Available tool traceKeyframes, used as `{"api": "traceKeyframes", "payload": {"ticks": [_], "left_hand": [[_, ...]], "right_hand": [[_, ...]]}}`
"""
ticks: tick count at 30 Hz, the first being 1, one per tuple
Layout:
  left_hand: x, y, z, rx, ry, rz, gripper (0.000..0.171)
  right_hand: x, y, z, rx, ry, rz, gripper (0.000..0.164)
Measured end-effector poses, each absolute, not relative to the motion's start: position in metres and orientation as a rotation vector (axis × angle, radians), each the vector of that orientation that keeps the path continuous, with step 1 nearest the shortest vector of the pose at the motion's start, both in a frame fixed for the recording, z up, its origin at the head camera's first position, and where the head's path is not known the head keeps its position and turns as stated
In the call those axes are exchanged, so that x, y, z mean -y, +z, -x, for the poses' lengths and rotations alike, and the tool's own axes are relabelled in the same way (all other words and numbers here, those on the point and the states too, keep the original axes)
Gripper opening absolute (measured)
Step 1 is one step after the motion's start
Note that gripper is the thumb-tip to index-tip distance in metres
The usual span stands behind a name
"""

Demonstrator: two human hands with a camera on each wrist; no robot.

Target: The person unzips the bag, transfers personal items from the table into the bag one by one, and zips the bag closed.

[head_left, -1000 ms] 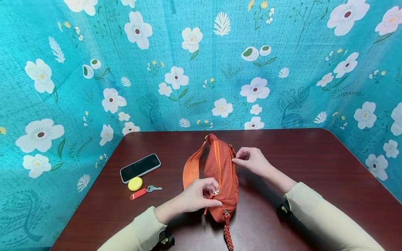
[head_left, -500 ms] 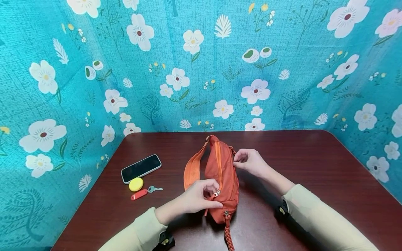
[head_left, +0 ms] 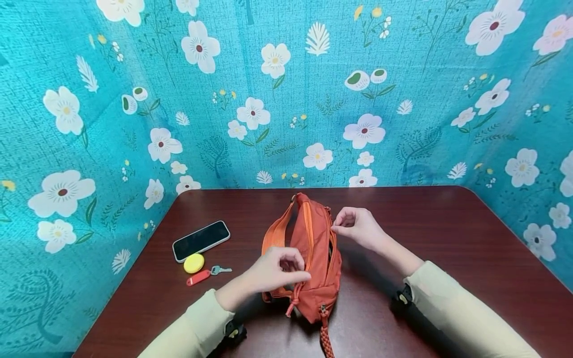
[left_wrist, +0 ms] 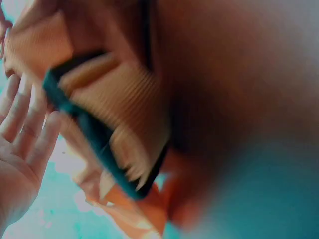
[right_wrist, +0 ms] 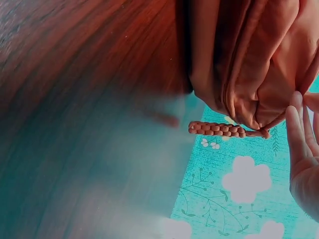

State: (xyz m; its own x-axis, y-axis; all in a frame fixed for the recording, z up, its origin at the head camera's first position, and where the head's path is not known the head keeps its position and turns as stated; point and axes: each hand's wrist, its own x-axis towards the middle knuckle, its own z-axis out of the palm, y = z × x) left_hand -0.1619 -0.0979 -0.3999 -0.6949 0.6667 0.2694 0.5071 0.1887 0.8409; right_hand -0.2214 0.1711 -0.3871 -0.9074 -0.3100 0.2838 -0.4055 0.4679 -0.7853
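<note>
Where the orange bag [head_left: 320, 243] rests: mid-table [head_left: 447, 223], between both hands, its strap [head_left: 274, 236] on the left.
Bag's handling: probably light, soft and floppy, with cloth that sags and folds rather than slips or breaks.
Best hold: likely the near end to steady it, plus a pinch along the zipped right edge.
Left hand [head_left: 277, 268]: fingers loosely curved, thumb apart, gripping nothing; contact unclear.
Right hand [head_left: 359, 229]: thumb and fingers pinching the bag's right edge.
</note>
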Motion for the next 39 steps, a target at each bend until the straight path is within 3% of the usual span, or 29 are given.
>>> {"api": "traceKeyframes", "payload": {"ticks": [11, 27, 39], "left_hand": [[0.087, -0.378, 0.203, -2.632, 1.461, -1.086, 0.015], [0.057, -0.384, 0.212, -2.832, 1.149, -0.831, 0.042], [0.06, -0.388, 0.214, -2.839, 1.075, -0.863, 0.02]], "right_hand": [[-0.166, -0.388, 0.222, 2.548, 1.505, -0.677, 0.014], [-0.149, -0.35, 0.193, 2.527, 1.527, -0.664, 0.011], [-0.15, -0.351, 0.195, 2.528, 1.537, -0.665, 0.011]]}}
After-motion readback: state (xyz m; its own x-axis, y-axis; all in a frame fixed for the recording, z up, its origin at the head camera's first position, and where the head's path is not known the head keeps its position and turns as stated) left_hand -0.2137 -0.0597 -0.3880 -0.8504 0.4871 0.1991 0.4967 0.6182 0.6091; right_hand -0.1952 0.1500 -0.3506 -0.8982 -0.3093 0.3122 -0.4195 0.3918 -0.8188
